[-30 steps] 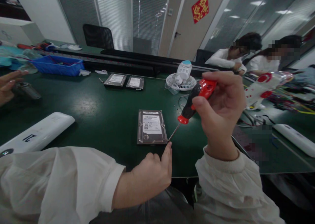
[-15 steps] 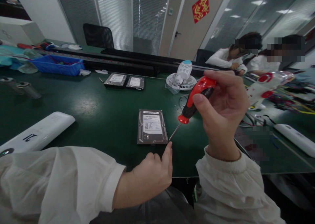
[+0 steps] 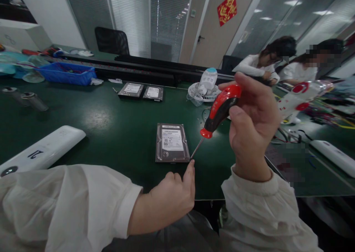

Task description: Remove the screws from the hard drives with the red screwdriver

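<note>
A hard drive (image 3: 172,143) lies label-up on the green table (image 3: 111,126) in front of me. My right hand (image 3: 253,122) is closed round the red and black handle of a screwdriver (image 3: 217,113). Its tip rests at the drive's near right corner. My left hand (image 3: 173,194) sits at the table's front edge, fingers curled, with the forefinger stretched up to touch that corner beside the tip.
Two more hard drives (image 3: 141,91) lie further back, next to a small white fan (image 3: 206,87). A white device (image 3: 41,152) lies at left, a blue bin (image 3: 66,74) behind it. Two people sit at the far right among coloured wires (image 3: 330,115).
My right hand has turned the screwdriver handle between the fingers, its tip staying on the drive's corner. Another person's hand at the far left edge has gone from view.
</note>
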The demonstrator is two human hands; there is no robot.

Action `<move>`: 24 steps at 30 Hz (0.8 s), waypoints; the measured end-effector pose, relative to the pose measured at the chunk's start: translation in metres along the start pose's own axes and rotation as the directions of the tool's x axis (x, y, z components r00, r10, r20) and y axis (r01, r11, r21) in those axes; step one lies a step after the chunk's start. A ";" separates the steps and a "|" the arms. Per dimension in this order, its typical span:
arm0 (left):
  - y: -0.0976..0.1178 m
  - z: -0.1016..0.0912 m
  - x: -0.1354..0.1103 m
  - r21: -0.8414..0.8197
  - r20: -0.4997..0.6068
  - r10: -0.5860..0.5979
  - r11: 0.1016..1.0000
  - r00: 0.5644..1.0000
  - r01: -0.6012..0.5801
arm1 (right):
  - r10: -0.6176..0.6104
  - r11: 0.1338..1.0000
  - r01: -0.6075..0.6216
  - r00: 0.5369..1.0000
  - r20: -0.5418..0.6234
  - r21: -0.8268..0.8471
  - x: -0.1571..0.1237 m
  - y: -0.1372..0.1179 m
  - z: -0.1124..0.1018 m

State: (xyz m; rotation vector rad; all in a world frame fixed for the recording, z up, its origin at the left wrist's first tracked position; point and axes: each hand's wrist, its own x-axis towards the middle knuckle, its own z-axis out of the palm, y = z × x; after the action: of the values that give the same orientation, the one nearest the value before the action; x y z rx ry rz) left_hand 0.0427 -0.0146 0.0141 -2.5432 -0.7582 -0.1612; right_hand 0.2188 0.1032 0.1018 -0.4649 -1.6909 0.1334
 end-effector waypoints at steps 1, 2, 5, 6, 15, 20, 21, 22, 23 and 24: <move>0.000 0.000 0.000 0.000 -0.005 -0.001 1.000 1.000 0.001 | -0.004 1.000 0.004 1.000 0.011 0.024 0.000 0.001 0.000; 0.000 0.000 0.000 0.000 -0.008 -0.003 1.000 1.000 0.003 | -0.022 0.999 0.022 1.000 0.016 0.029 0.000 0.002 0.001; -0.001 -0.001 0.001 -0.002 -0.006 -0.003 1.000 1.000 0.003 | -0.094 0.994 0.093 0.995 -0.014 -0.055 0.001 0.002 0.002; -0.002 -0.001 0.002 -0.003 -0.002 -0.004 1.000 1.000 0.004 | -0.105 0.991 0.102 0.994 -0.027 -0.090 0.002 0.001 0.002; 0.000 0.002 0.001 0.006 -0.034 -0.010 1.000 0.999 0.010 | 0.087 0.996 -0.087 0.995 0.041 0.003 -0.003 -0.008 0.004; 0.002 0.005 0.001 0.009 -0.057 -0.025 1.000 0.998 0.025 | 0.027 0.997 -0.030 0.999 -0.031 -0.075 -0.002 -0.010 0.004; 0.002 0.005 0.000 0.009 -0.057 -0.023 1.000 0.998 0.024 | 0.019 0.995 -0.023 0.999 -0.049 -0.092 -0.001 -0.010 0.003; 0.002 0.005 0.000 0.010 -0.055 -0.022 1.000 0.998 0.023 | 0.032 0.994 -0.037 0.998 -0.056 -0.099 -0.001 -0.011 0.002; 0.001 0.004 0.000 0.009 -0.052 -0.018 1.000 0.998 0.018 | 0.060 0.994 -0.065 0.997 -0.049 -0.094 -0.001 -0.011 0.002; 0.001 0.004 0.001 0.008 -0.048 -0.012 1.000 0.999 0.012 | 0.089 0.993 -0.091 0.996 -0.029 -0.075 -0.001 -0.012 0.001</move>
State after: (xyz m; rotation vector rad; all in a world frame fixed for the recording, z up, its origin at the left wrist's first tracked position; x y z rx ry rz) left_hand 0.0434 -0.0131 0.0107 -2.5183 -0.7544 -0.2225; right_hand 0.2152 0.0920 0.1045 -0.5984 -1.6543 0.1282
